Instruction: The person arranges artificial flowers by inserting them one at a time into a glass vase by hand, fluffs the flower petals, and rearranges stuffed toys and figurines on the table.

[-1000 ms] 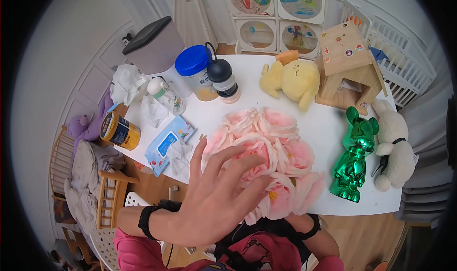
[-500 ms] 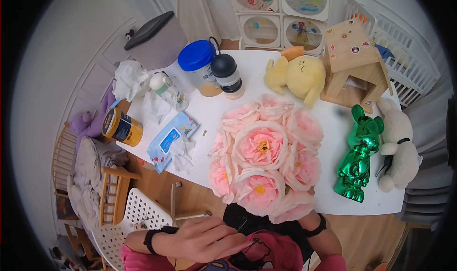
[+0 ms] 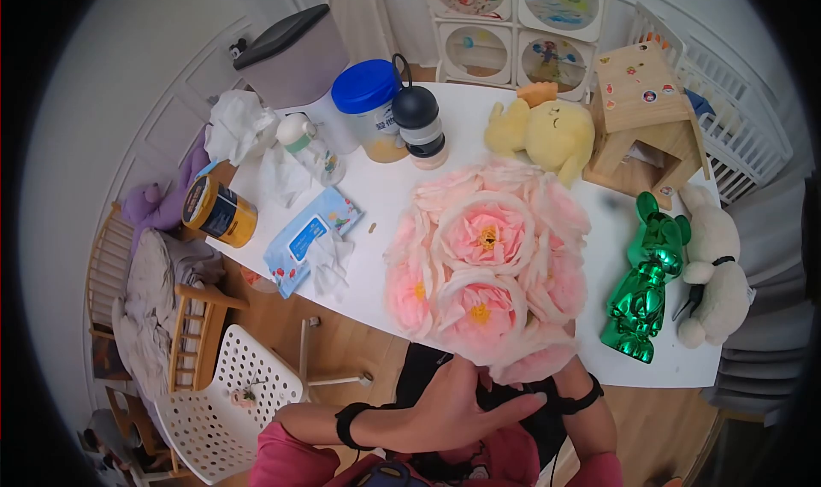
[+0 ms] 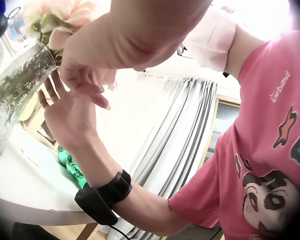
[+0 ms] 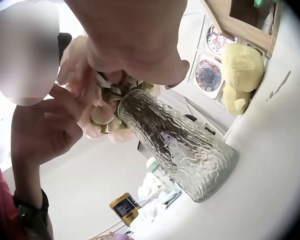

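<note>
A bouquet of large pink and white flowers (image 3: 487, 235) stands in a ribbed clear glass vase (image 5: 182, 150) on the white table (image 3: 633, 350). My left hand (image 3: 449, 410) is at the near side of the bouquet, under its lowest bloom. In the left wrist view its fingers bend loosely beside the petals, thumb apart. Mostly hidden by blooms in the head view, my right hand (image 4: 72, 117) reaches up close to the vase's neck, palm showing and fingers extended. Black bands circle both wrists.
Wet wipes (image 3: 312, 239), a yellow tub (image 3: 220, 211), a blue-lidded jar (image 3: 368, 111) and a black-topped bottle (image 3: 419, 123) stand left. A yellow plush toy (image 3: 556, 136), wooden house (image 3: 641, 119), shiny green bear figure (image 3: 646, 290) and white plush (image 3: 714, 265) lie right.
My left hand was spread over the blooms, drew back toward my body, then moved right to the near underside of the bouquet. The head view has shifted slightly.
</note>
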Tool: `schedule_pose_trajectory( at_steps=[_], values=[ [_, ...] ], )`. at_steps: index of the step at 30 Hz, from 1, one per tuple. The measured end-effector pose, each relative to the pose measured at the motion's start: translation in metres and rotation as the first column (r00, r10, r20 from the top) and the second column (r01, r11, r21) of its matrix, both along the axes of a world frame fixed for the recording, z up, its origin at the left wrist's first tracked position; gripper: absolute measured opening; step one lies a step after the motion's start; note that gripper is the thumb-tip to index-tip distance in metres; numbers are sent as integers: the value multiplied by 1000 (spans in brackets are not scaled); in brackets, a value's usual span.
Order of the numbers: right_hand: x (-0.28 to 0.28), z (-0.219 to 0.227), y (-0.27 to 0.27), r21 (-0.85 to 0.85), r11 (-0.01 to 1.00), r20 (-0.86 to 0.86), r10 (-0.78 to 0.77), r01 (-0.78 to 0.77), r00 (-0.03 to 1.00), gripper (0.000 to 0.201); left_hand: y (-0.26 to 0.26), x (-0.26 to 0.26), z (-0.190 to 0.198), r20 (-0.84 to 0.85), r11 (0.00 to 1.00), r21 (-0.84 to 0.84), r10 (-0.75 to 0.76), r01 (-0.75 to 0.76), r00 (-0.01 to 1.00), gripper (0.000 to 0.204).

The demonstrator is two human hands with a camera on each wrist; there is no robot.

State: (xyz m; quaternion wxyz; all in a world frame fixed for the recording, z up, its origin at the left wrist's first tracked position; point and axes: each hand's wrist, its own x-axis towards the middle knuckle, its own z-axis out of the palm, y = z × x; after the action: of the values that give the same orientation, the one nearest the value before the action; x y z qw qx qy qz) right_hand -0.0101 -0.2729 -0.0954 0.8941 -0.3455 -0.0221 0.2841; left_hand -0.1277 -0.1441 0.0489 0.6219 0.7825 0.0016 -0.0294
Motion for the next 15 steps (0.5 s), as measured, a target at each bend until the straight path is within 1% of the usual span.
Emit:
schedule_pose_trajectory(
  at_steps=[1,2,3,4,5,6,7,8,9,10,11,12,13,14,15],
  values=[
    [0,-2,0,37,999,-39,12,-11,999,81,-2,6,1,92,999,-27,19,-16,996,44],
    [0,-3,-1,37,999,-40,15,-13,999,81,-3,9,1,181,998,-56,38,-29,983,39],
    [-1,-4,-3,-255,967,307,99,-19,946,79,-5,9,-1,180,998,-57,40,-30,983,39],
    [-2,0,-2,-508,858,576,268,80,772,78,-6,8,-5,85,975,-208,104,-85,991,33],
    [-1,4,-2,-509,857,575,269,79,773,78,-6,7,-9,-19,926,-347,153,-150,988,28],
    [1,11,-1,-493,826,725,217,273,653,74,-2,6,-13,-19,926,-347,153,-151,988,28],
    [2,20,0,-435,777,847,182,454,499,71,3,5,-16,-13,927,-333,178,-172,984,32],
    [2,26,2,-435,778,847,182,453,500,71,7,5,-19,-7,928,-318,203,-194,979,36],
    [2,32,3,-402,846,827,171,350,535,65,8,6,-20,-9,928,-318,204,-197,979,36],
    [2,34,4,-357,902,806,164,245,569,59,9,9,-21,9,915,-301,283,-268,959,45],
    [2,31,2,-357,902,806,165,244,569,59,11,11,-21,28,897,-285,360,-338,933,55],
    [0,24,-2,-440,744,874,227,502,429,55,12,14,-20,28,897,-286,360,-338,932,55],
    [0,18,-3,-434,529,897,327,730,296,51,14,17,-18,11,883,-341,348,-323,938,64],
    [1,12,-1,-435,528,897,330,729,295,51,16,19,-17,-5,865,-396,334,-309,943,73],
    [2,7,2,-399,672,909,200,624,365,51,17,20,-17,-6,863,-398,335,-310,942,73]
  ],
)
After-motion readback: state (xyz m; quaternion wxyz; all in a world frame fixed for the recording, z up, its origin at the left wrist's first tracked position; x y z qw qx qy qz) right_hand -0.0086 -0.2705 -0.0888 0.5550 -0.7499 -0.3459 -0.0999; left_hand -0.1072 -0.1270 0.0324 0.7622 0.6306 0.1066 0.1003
